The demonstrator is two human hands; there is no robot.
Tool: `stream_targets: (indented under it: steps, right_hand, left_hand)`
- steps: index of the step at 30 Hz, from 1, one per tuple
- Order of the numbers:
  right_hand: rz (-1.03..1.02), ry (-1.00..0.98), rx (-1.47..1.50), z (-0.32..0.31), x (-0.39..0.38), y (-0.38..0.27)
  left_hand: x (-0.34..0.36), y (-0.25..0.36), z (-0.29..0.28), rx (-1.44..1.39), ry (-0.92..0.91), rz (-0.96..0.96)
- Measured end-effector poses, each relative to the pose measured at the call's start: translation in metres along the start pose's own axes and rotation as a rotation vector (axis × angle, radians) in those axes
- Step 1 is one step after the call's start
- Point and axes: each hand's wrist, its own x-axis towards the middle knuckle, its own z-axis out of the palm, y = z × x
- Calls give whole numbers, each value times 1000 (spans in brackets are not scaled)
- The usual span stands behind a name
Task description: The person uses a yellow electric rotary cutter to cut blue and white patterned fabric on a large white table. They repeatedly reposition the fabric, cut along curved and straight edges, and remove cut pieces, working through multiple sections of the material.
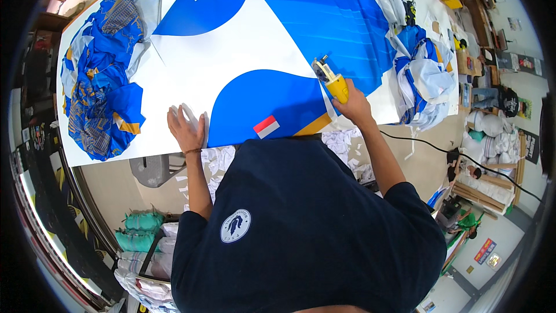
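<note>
The yellow cutter (335, 84) is gripped in the right hand (354, 106), its head placed over the blue and white fabric (260, 101) spread on the worktop (152, 138). The left hand (186, 132) is laid down with fingers spread, near the front edge. Crumpled cloth is heaped at left (104, 84) and right (428, 78). A black cord (431, 145) is seen at right

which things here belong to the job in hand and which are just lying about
In the job:
yellow cutter, gripped by the right hand
blue-and-white printed fabric
left hand, palm down

Seemingly just lying about:
crumpled fabric heap at left
white scraps below the table
green bundles
</note>
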Motion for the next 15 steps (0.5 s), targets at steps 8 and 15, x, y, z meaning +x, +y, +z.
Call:
stream_targets:
  steps: [8, 15]
  right_hand:
    - [-24, 15, 10, -16, 49, -43]
    - [-50, -9, -6, -30, 97, -80]
  left_hand:
    - [4, 4, 0, -48, 25, -7]
    - [8, 7, 0, -46, 4, -58]
